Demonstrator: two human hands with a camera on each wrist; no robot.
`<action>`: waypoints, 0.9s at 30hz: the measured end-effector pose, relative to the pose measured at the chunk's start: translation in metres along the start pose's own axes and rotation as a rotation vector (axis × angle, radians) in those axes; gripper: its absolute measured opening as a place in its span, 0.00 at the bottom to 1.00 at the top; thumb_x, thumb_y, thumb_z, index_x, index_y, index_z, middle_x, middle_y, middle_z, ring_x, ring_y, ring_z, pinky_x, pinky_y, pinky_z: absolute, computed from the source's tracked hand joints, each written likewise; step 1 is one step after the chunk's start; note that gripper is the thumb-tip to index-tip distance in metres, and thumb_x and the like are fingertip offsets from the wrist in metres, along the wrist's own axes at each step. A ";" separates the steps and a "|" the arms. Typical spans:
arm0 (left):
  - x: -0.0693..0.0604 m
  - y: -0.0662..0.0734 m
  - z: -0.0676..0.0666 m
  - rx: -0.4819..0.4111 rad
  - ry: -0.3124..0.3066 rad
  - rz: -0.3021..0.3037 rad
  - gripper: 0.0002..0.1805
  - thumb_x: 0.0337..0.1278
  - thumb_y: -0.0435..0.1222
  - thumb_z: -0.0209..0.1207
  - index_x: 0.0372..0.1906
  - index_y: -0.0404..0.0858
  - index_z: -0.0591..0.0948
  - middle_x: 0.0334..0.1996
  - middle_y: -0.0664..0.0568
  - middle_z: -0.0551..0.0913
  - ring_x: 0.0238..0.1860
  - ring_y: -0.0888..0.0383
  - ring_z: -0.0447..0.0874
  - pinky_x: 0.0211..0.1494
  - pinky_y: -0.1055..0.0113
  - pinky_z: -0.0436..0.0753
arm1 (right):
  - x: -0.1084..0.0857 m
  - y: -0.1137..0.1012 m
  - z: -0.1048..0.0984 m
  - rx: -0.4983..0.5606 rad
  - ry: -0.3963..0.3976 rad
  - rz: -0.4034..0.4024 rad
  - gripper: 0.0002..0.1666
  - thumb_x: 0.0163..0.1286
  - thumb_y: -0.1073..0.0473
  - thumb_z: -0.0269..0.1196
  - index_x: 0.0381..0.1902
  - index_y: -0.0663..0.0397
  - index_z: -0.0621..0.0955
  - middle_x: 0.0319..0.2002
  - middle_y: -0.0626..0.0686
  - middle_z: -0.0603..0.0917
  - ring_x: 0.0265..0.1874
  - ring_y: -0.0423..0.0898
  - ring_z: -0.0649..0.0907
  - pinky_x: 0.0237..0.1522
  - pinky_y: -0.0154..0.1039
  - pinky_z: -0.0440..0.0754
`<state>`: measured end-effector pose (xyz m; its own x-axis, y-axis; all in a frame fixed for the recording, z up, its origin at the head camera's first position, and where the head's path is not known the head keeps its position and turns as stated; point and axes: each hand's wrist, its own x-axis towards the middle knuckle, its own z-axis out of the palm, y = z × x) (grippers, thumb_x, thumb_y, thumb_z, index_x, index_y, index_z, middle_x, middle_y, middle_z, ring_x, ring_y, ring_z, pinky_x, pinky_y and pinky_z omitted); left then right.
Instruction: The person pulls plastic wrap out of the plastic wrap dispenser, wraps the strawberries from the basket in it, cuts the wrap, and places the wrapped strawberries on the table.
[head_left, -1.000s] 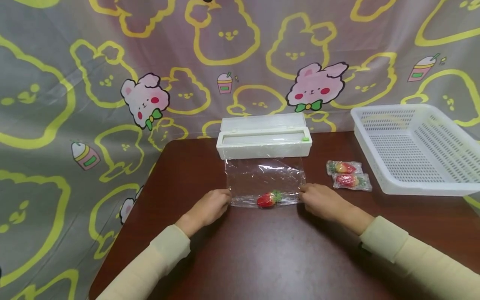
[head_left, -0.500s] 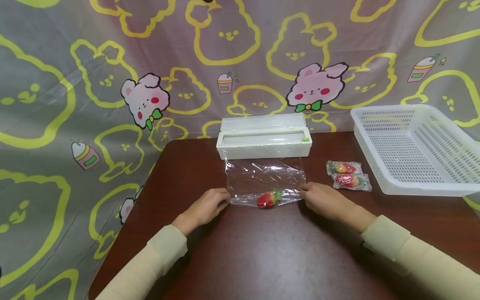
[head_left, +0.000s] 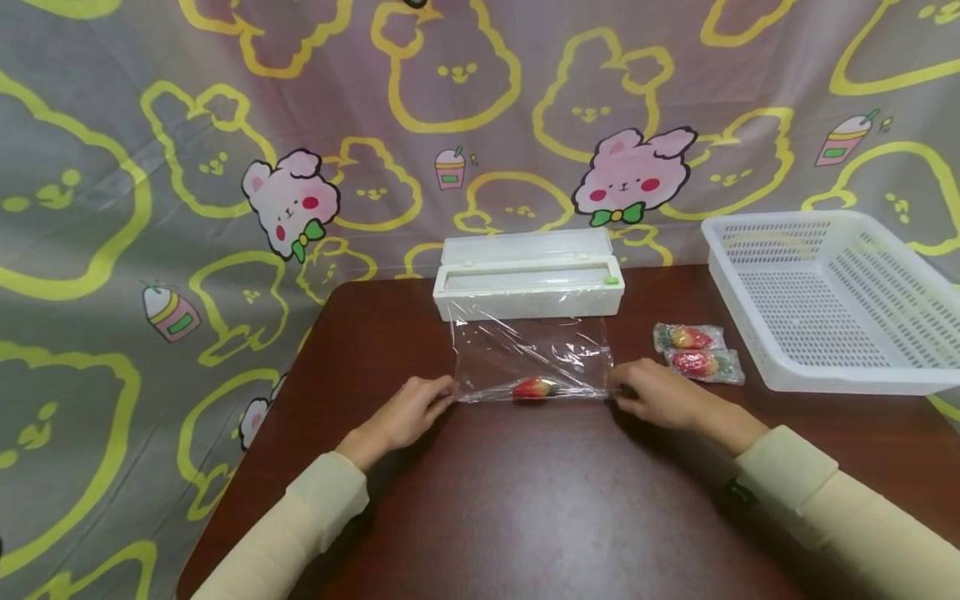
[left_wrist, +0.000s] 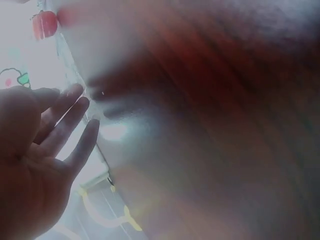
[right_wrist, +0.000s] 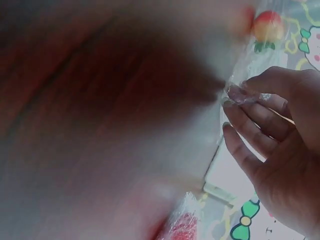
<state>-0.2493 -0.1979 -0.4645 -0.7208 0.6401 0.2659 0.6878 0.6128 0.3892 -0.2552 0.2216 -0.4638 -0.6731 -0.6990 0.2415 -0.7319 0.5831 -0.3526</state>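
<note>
A sheet of clear plastic wrap (head_left: 495, 354) runs forward from the white wrap dispenser (head_left: 528, 302), whose lid stands raised. A red strawberry (head_left: 529, 388), yellowish toward its leafy end, lies along the sheet's near edge with film about it. At the left corner of that edge, my left hand (head_left: 411, 410) pinches the film between thumb and fingertips. My right hand (head_left: 660, 396) pinches the opposite corner; bunched film (right_wrist: 242, 94) shows between its thumb and index finger in the right wrist view. Its other fingers are loosely bent.
Two wrapped strawberries (head_left: 701, 364) lie to the right of the dispenser. Beyond them stands a white plastic basket (head_left: 862, 379) with slotted walls. A patterned curtain (head_left: 517, 83) hangs behind the dark brown table (head_left: 525, 508).
Both hands have moved slightly away from the body and a little apart. The near edge of the wrap and the strawberry have shifted toward the dispenser, and the strawberry has turned over.
</note>
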 end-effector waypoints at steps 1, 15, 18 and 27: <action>0.000 0.000 0.000 -0.003 0.002 -0.006 0.04 0.68 0.27 0.61 0.44 0.35 0.84 0.38 0.49 0.89 0.40 0.58 0.87 0.46 0.60 0.85 | 0.000 0.001 -0.001 0.009 0.005 0.010 0.07 0.61 0.70 0.70 0.37 0.58 0.86 0.32 0.45 0.86 0.33 0.39 0.83 0.38 0.44 0.85; 0.015 -0.005 0.004 -0.079 0.041 -0.112 0.05 0.69 0.26 0.59 0.43 0.32 0.84 0.31 0.49 0.87 0.35 0.58 0.84 0.47 0.56 0.84 | 0.005 0.007 -0.005 0.225 0.013 0.187 0.07 0.67 0.72 0.62 0.34 0.58 0.85 0.25 0.45 0.83 0.28 0.38 0.79 0.35 0.40 0.80; 0.021 -0.006 0.005 -0.081 0.031 -0.151 0.05 0.70 0.26 0.57 0.43 0.32 0.84 0.28 0.51 0.85 0.33 0.59 0.82 0.46 0.57 0.82 | 0.007 0.007 -0.006 0.275 0.000 0.224 0.07 0.68 0.72 0.60 0.35 0.61 0.84 0.24 0.47 0.82 0.25 0.39 0.78 0.32 0.37 0.79; 0.040 -0.008 0.010 -0.008 0.013 -0.197 0.07 0.68 0.26 0.57 0.44 0.31 0.85 0.37 0.45 0.86 0.41 0.50 0.84 0.49 0.54 0.83 | 0.018 0.007 -0.005 0.261 0.005 0.368 0.07 0.71 0.68 0.60 0.41 0.66 0.85 0.25 0.49 0.84 0.22 0.41 0.81 0.28 0.39 0.80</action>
<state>-0.2823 -0.1724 -0.4656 -0.8424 0.5022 0.1953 0.5328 0.7219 0.4416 -0.2729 0.2147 -0.4574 -0.8846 -0.4622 0.0619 -0.3932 0.6679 -0.6319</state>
